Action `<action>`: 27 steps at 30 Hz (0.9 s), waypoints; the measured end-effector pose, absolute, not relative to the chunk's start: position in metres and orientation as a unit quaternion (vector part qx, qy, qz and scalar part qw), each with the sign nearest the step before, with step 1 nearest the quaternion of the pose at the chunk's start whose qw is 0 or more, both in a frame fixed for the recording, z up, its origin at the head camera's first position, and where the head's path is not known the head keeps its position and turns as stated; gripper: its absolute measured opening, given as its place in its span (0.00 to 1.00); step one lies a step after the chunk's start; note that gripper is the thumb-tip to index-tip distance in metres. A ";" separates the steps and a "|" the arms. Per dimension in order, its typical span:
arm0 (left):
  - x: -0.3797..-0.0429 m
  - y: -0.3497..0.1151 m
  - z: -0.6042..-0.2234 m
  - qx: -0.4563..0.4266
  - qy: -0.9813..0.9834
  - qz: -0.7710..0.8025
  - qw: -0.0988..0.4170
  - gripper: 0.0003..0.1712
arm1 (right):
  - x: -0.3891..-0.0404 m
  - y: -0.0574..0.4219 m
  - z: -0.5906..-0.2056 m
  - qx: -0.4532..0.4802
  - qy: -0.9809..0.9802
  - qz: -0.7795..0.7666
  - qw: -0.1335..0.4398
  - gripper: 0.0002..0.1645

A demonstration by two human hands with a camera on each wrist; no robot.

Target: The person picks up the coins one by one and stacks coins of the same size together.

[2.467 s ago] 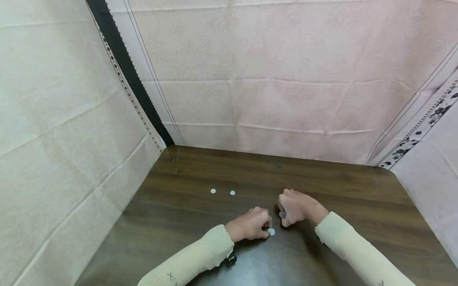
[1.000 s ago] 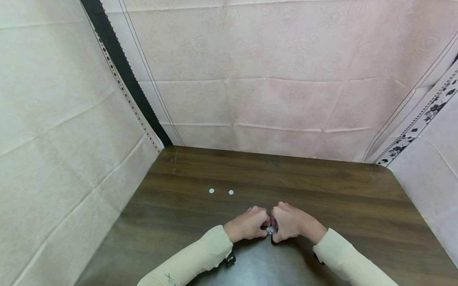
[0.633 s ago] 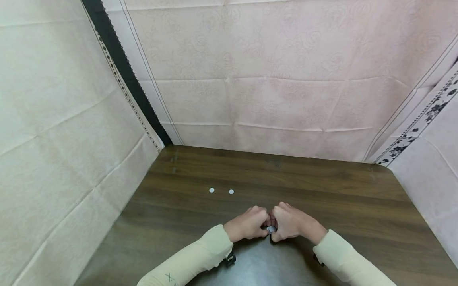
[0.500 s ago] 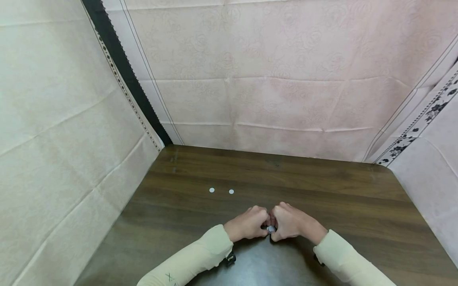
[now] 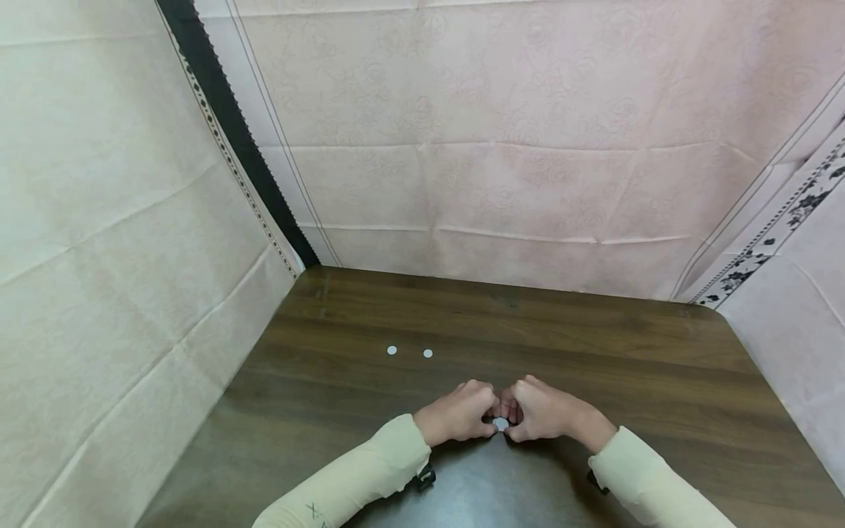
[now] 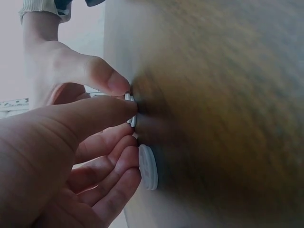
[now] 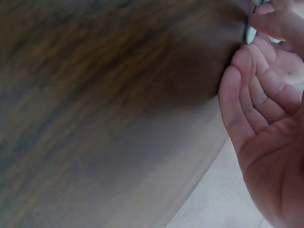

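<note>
the left hand (image 6: 52, 161) runs past the left wrist view's edge, its thumb (image 6: 99, 111) partly hiding a white disc (image 6: 133, 121); the tabletop (image 6: 223, 95) there is blurred.

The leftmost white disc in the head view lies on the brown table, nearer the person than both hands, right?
Not nearer: the head view shows the leftmost white disc on the brown table, beyond the left hand and right hand.

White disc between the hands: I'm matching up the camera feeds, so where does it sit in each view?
Head: white disc, low, right of centre.
Left wrist: left of centre, near mid-height, partly behind the left hand; above a second disc.
Right wrist: top right, partly hidden.
Shared landmark: right hand, lower right, then upper left, then right side.
</note>
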State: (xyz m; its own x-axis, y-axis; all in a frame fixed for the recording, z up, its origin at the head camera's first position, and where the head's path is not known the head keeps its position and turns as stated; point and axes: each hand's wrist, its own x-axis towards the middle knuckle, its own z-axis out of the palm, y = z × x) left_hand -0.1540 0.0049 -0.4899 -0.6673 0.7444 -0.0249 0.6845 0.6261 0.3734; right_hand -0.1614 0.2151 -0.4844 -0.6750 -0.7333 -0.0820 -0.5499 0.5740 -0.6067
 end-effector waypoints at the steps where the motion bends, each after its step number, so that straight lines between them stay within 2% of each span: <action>1: -0.154 0.005 -0.490 0.399 0.897 0.169 0.088 0.10 | -0.162 0.216 -0.485 -0.368 0.872 -0.278 0.166 0.07; 8: -0.154 0.004 -0.491 0.403 0.896 0.161 0.090 0.02 | -0.163 0.218 -0.490 -0.370 0.867 -0.287 0.170 0.08; 27: -0.156 0.002 -0.489 0.400 0.896 0.165 0.104 0.04 | -0.164 0.219 -0.491 -0.365 0.864 -0.296 0.180 0.08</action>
